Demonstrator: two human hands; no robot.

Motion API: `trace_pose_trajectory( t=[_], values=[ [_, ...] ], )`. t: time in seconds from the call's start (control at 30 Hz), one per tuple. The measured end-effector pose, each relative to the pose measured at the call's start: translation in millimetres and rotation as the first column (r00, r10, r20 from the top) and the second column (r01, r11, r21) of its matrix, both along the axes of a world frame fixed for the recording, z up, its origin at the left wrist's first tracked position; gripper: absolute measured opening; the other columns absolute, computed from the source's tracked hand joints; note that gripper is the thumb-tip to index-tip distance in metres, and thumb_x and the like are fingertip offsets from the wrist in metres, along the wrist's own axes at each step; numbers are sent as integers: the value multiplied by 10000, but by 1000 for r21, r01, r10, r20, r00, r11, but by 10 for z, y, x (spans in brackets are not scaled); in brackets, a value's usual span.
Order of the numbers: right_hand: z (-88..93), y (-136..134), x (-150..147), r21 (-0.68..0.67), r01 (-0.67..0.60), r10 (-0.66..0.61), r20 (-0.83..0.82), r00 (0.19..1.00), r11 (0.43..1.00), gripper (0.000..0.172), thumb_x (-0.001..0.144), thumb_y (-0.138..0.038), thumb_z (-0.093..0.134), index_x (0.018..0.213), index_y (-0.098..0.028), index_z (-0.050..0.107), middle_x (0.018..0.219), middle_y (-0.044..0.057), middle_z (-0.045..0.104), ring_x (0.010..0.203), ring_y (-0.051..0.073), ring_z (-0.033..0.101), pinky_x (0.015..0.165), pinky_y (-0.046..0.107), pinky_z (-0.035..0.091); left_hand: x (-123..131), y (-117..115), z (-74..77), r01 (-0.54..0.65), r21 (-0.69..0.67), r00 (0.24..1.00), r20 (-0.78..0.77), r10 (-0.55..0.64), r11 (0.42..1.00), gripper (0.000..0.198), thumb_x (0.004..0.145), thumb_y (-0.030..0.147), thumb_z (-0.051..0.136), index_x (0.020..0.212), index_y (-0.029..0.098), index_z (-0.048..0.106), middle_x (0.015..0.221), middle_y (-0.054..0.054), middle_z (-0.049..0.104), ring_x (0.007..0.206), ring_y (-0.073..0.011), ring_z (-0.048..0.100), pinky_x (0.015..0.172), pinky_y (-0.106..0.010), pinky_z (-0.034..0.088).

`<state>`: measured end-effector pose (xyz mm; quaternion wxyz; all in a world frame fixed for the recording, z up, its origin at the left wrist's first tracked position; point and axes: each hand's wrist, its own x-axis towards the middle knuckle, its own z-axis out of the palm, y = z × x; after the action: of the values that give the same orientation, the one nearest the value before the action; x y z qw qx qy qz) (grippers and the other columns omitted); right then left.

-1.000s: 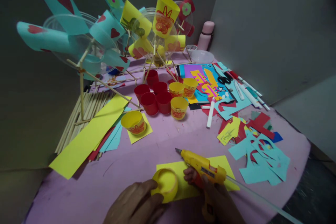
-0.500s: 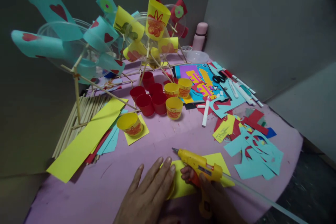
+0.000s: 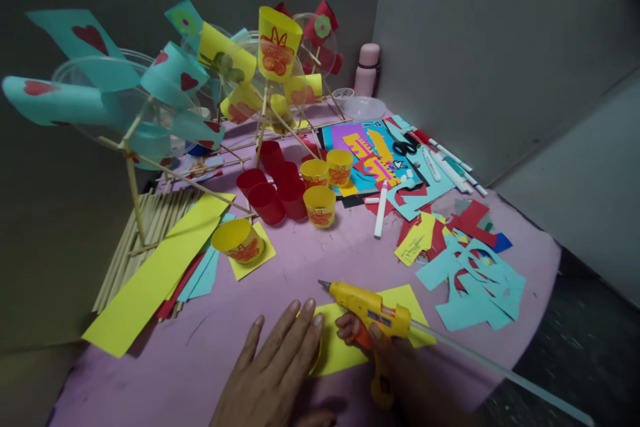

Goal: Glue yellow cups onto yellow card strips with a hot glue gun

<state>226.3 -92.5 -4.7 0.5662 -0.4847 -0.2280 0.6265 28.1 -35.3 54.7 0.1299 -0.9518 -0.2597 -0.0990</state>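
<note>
- Right hand [image 3: 385, 347]: wrapped round yellow glue gun [image 3: 373, 310], fingers at the orange trigger; can't tell if trigger is squeezed.
- Glue gun: over near part of pink worktop [image 3: 165, 367], metal nozzle pointing left, away from right edge; clear glue stick [image 3: 500, 370] runs out its back toward near right corner.
- Left hand [image 3: 277, 360]: palm down, fingers extended and slightly spread, not clenched; laid over curved yellow piece [image 3: 317, 359], only a sliver of which shows by the fingertips. Palm contact hidden.
- Yellow sheet [image 3: 407, 300]: lies near worktop's near edge, passing under gun and right hand, left end by left fingertips.
- Mid worktop: five red cups [image 3: 267, 204] clustered, three yellow cups [image 3: 320, 205] with red drawings right of them.
- One more drawn cup [image 3: 238, 240] on yellow square [image 3: 269, 250], nearer left edge.
- Left edge: wooden sticks [image 3: 117, 263], long yellow strip [image 3: 150, 280] across them.
- Right edge: heap of paper scraps [image 3: 480, 280]; white marker [image 3: 381, 213] left of it.
- Far right: black scissors [image 3: 406, 145]; pink flask [image 3: 368, 73] at far right corner.
- Far left: blue paper wheel [image 3: 173, 77] on stick stand.
</note>
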Motion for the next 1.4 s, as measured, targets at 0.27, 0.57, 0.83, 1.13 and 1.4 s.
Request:
trace_pose_trajectory(
  t=[0.27, 0.57, 0.83, 1.13, 1.4],
  values=[
    [-26, 10, -15, 35, 32, -31, -33, 999, 999, 359, 760, -575, 651, 800, -223, 712, 905, 71, 689, 890, 234, 632, 847, 382, 477, -27, -20, -4, -47, -12, 999, 14, 47, 999, 739, 854, 611, 483, 1419, 162, 326, 1324, -138, 559, 1179, -275, 547, 947, -390, 415],
    [43, -9, 157, -34, -31, 31, 12, 999, 999, 394, 784, -586, 612, 845, -205, 694, 908, 66, 658, 795, 196, 584, 653, 306, 463, -68, -6, -72, -32, 36, 999, -11, 33, 999, 763, 859, 649, 430, 1411, 133, 322, 1317, -144, 563, 1224, -288, 507, 1048, -429, 290],
    [-15, 2, 147, -11, -25, 25, -11, 1000, 1000, 428, 770, -599, 622, 802, -179, 701, 824, 67, 669, 686, 174, 598, 586, 286, 450, -56, -39, -52, -19, 45, 1000, -10, 19, 999, 847, 810, 690, 473, 1392, 88, 347, 1279, -180, 584, 1212, -307, 513, 1058, -454, 248],
    [1, 25, 124, -7, -20, 20, -6, 1000, 1000, 468, 717, -624, 660, 774, -160, 679, 796, 80, 675, 664, 179, 612, 563, 291, 462, 27, -10, -46, 0, 103, 999, -36, 4, 995, 762, 842, 692, 405, 1330, 107, 429, 1288, -150, 584, 1163, -293, 556, 953, -411, 365],
    [-16, 10, 155, -5, -81, 81, 60, 995, 997, 515, 768, -651, 580, 786, -147, 684, 687, 57, 649, 595, 153, 587, 558, 280, 438, -48, -70, -1, -102, -62, 991, 81, 107, 993, 559, 880, 549, 486, 1247, 128, 488, 1410, -199, 442, 1303, -300, 411, 981, -466, 423]
  ],
)
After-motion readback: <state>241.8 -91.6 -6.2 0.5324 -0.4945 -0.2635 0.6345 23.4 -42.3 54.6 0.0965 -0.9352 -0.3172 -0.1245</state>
